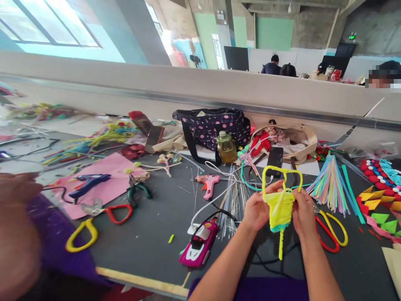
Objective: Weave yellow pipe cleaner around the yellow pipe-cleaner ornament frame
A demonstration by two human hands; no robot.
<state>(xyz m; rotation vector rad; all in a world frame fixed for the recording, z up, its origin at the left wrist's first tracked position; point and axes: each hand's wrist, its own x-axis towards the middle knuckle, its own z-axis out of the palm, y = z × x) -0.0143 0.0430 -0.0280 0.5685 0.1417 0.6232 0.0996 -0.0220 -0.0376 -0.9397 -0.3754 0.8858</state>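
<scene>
Left hand [257,212] pinches the left edge of a yellow fuzzy-wire piece [280,210]; right hand [303,209] pinches its upper right edge, thumb and fingers closed on it. Piece sits between the two hands, held up over the dark table [156,238]. Two loops rise above the fingers; wrapped body in the middle, teal band at its lower edge, twisted tail hanging free between the wrists.

All places taken from the yellow piece. Just right of it, past the right hand: scissors [344,235], one handle red, one yellow. Beyond and right: fan of pastel fuzzy wires [332,184]. Just beyond: dark phone [275,161], beige bag [308,140] behind that. Left: thin wires [231,209], then a purple toy car [198,248]; pink glue gun [210,187] left and farther back. Beyond and left: bottle [227,149] against a dotted bag [216,125]. Far left: blue glue gun [89,184] on pink paper [114,169]; also another person's arm [19,234], blurred.
</scene>
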